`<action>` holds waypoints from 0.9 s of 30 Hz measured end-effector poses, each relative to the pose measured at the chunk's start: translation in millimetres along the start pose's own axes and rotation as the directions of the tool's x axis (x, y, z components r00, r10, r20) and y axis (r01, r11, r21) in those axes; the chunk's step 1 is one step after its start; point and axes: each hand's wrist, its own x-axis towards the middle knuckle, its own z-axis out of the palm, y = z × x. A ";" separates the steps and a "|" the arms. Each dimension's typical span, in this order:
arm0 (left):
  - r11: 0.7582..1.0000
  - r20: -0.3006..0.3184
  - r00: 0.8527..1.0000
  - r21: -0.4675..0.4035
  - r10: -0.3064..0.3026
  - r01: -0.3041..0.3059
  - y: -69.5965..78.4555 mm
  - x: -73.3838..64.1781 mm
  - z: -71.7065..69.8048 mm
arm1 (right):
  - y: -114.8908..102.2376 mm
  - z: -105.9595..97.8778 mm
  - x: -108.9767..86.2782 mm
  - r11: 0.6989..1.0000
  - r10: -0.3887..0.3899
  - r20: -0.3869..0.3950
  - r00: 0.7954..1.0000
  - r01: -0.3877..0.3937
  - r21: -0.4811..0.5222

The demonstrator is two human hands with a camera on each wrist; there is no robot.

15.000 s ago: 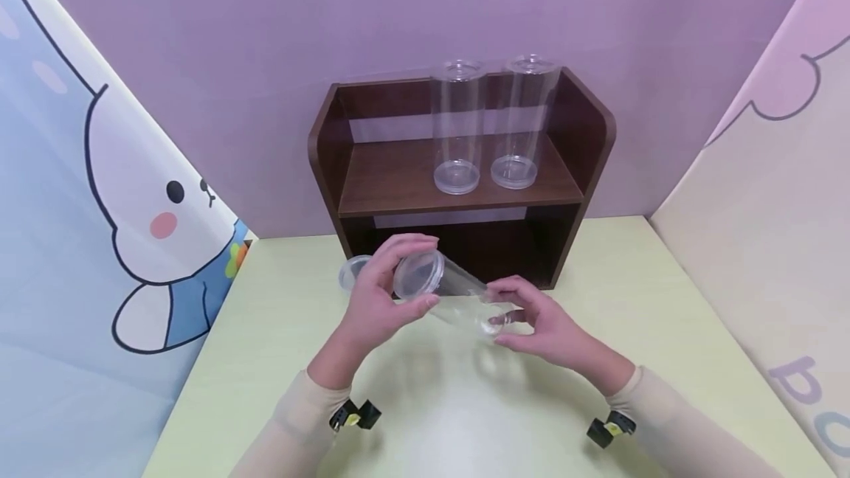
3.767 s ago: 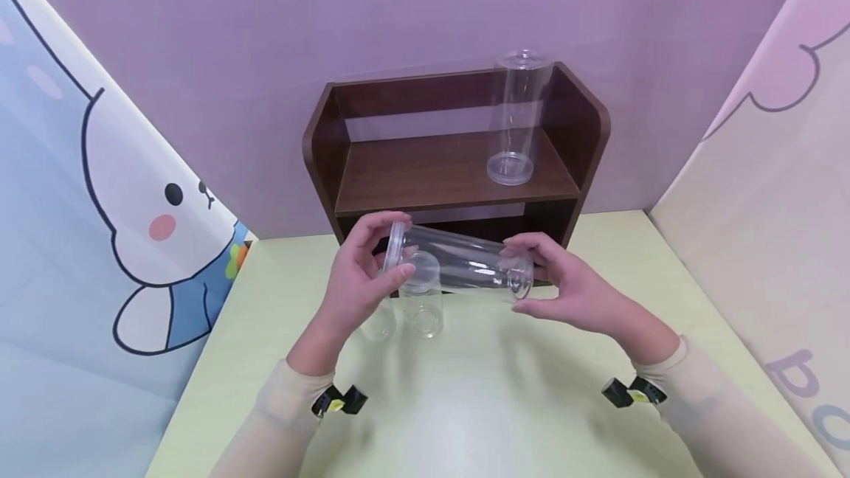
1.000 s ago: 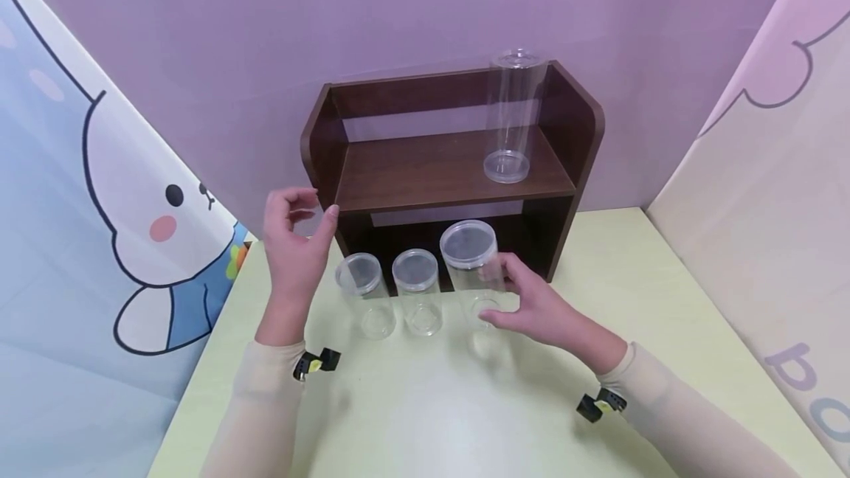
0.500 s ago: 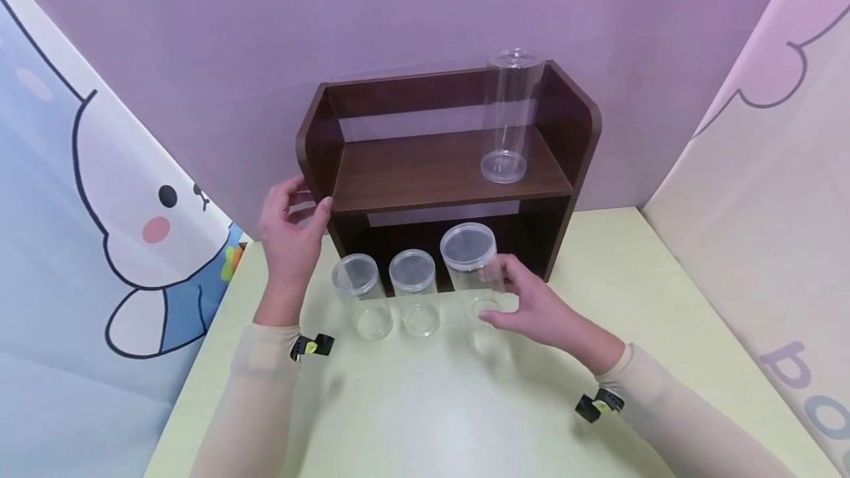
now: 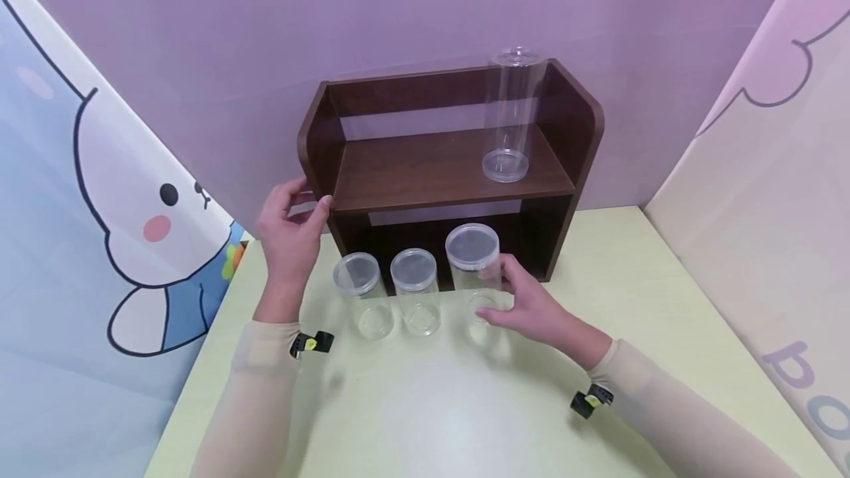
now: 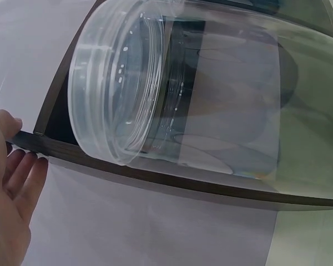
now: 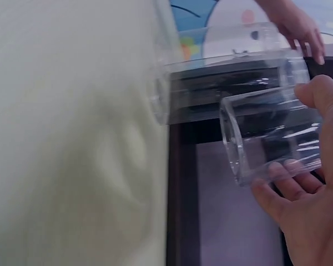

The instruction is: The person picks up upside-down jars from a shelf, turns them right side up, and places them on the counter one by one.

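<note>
Lidded clear jar (image 5: 474, 272) at right hand's (image 5: 533, 310) 10 o'clock, thumb and fingers clamped round its side, base raised off table (image 5: 425, 411). Toward jar's 9 o'clock, middle jar (image 5: 416, 291), then end jar (image 5: 363, 293), both upright. Between 9 and 10, left hand (image 5: 290, 238) pinches edge of brown shelf unit (image 5: 405, 172). Between 12 and 1, tall jar (image 5: 511, 113) on upper shelf.

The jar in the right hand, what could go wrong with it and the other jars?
The held jar might slip, because it looks smooth and the right hand holds it up off the table. It could also bump the middle jar beside it and maybe tip that over. And the left hand grips the side of the brown shelf, so a tug could perhaps wobble the tall jar standing on its upper board.
</note>
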 end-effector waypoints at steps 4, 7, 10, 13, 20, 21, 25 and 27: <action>1.000 0.003 1.000 -0.001 0.005 -0.005 -0.9 0.3 0.5 | 10.9 9.3 4.0 1.000 0.021 -0.021 1.000 -0.021 -0.003; 1.000 0.005 1.000 0.001 0.005 -0.005 -1.5 0.8 0.8 | 15.1 13.9 8.2 0.999 0.028 -0.031 0.999 -0.029 -0.019; 1.000 0.005 1.000 0.005 0.002 -0.002 -2.2 0.9 1.0 | 16.2 15.9 12.5 0.999 0.027 -0.028 0.999 -0.028 -0.045; 1.000 0.009 1.000 0.006 0.003 -0.003 -2.3 0.7 1.0 | 17.2 16.5 15.1 0.997 0.023 -0.025 0.999 -0.025 -0.075; 1.000 0.015 1.000 0.008 0.005 -0.006 -0.7 1.6 0.3 | 27.2 18.7 13.7 0.996 0.053 -0.023 0.998 -0.054 -0.072; 1.000 0.014 1.000 0.005 0.006 -0.006 -0.5 1.7 0.2 | 29.5 19.1 12.9 0.995 0.059 -0.023 0.998 -0.061 -0.073; 1.000 0.015 1.000 -0.004 0.009 -0.009 -0.7 2.1 0.2 | 37.4 19.7 9.3 0.992 0.080 -0.021 0.997 -0.082 -0.101; 1.000 0.014 1.000 -0.008 0.006 -0.006 -0.4 2.4 0.1 | 40.4 19.6 7.5 0.989 0.091 -0.018 0.996 -0.092 -0.113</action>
